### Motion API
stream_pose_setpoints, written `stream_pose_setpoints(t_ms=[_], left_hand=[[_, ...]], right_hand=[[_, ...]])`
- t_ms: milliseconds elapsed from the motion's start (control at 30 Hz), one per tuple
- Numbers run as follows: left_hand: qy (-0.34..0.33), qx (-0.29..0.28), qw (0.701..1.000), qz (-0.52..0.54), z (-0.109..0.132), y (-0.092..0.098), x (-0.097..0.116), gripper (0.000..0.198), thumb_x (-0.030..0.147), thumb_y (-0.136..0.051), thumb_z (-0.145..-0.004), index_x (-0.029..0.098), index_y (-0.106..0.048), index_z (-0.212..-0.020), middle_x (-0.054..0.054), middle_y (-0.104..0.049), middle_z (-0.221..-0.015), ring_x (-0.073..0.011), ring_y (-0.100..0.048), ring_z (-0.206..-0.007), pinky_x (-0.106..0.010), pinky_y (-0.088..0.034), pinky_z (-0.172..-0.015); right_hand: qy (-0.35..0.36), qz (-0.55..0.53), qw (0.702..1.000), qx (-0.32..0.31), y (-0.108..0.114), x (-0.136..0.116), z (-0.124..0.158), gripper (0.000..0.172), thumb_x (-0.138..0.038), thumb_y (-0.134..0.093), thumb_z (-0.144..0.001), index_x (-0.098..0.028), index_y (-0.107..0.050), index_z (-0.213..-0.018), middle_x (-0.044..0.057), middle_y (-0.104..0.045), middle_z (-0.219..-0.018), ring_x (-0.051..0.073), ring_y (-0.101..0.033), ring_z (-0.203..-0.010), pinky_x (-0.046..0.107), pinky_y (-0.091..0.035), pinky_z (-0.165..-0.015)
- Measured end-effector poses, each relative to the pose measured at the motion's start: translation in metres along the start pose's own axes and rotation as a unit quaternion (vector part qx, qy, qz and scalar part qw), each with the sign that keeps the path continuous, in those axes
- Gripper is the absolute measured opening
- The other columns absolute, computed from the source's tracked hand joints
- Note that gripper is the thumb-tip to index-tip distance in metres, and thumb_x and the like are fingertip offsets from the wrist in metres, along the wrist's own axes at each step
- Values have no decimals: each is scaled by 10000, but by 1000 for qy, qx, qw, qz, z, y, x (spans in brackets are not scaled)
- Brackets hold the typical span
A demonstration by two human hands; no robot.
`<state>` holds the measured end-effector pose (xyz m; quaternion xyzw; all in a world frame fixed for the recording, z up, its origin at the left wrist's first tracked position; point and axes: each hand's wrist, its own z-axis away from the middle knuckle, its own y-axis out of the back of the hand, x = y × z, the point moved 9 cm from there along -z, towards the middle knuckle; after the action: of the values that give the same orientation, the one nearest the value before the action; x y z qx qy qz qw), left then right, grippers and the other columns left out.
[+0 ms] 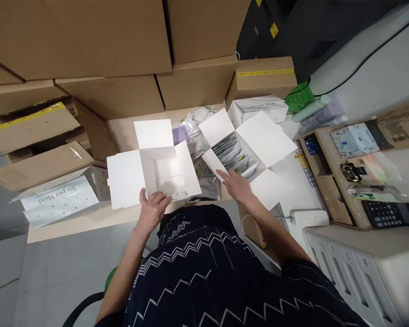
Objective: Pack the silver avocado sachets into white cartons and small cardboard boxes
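- The left hand (153, 206) lies at the near edge of an open white box (149, 172), thumb set apart and fingers side by side along the rim; whether it pinches the cardboard cannot be told.
- Just beyond the left hand, that box stands on the worktop (121, 134) with its flaps folded outward, its inner walls and floor in view.
- The right hand (236, 184) is loosely spread, its fingertips touching a flap of the second white box (266, 138).
- Just beyond the right hand, this second box sits tilted to the view, flaps out, with a row of sachets (228, 150) packed inside.
- Between the two hands and a little beyond them, loose pouches (204, 170) lie among the boxes, a purple packet (180, 134) beside them.
- Left of the left hand, well apart, is a white "Su-per Meal" carton (61, 197).
- Farther beyond both hands, brown cartons (112, 95) are stacked.
- Right of the right hand are a white power strip (310, 218) and, farther off, a wooden organiser (334, 193) bearing a calculator (390, 214).
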<state>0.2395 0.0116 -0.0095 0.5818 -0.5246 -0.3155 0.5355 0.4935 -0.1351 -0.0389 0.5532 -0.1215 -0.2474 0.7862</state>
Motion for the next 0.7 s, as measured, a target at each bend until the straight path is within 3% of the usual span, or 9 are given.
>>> stream_pose_setpoints(t_ms=[167, 333, 500, 633, 700], left_hand=[[-21, 9, 1000, 5, 14, 0, -10, 265, 107, -534, -947, 277, -683, -1085, -11, -756, -1012, -216, -663, -1068, -579, -49, -1198], [-14, 36, 999, -7, 33, 11, -28, 238, 138, -552, -947, 271, -692, -1086, -24, -755, -1005, -194, -676, -975, -568, -58, -1200], [-11, 15, 1000, 3, 25, 10, -24, 242, 126, -544, -946, 270, -697, -1067, -7, -752, -968, -181, -666, -963, -540, -67, -1200], [5, 2, 1000, -11, 21, 6, -24, 210, 160, -549, -960, 265, -694, -1070, -10, -752, -976, -182, -663, -951, -524, -88, -1193], [29, 0, 999, -14, 25, 5, -29, 195, 197, -547, -969, 261, -695, -1080, -22, -754, -983, -183, -663, -923, -521, -106, -1188]], right_hand=[[25, -1, 999, 37, 2, -9, -12, 529, -178, -366, -1011, -276, -448, -1524, 104, -612, -1151, 230, -582, -996, 289, -423, -693], [57, -12, 997, 58, 2, -23, -17, 562, -106, -355, -982, -276, -484, -1502, 77, -644, -1062, 212, -574, -966, 290, -401, -675], [102, -3, 993, 67, 0, -36, -24, 568, -91, -347, -981, -278, -491, -1498, 79, -657, -1044, 212, -556, -959, 298, -385, -679], [79, 13, 994, 76, 15, -36, -26, 539, -109, -360, -988, -259, -497, -1488, 98, -654, -1072, 240, -534, -950, 314, -394, -709], [60, 29, 992, 107, 31, -44, -20, 492, -117, -371, -985, -218, -551, -1431, 136, -626, -1190, 271, -511, -1011, 348, -414, -786]])
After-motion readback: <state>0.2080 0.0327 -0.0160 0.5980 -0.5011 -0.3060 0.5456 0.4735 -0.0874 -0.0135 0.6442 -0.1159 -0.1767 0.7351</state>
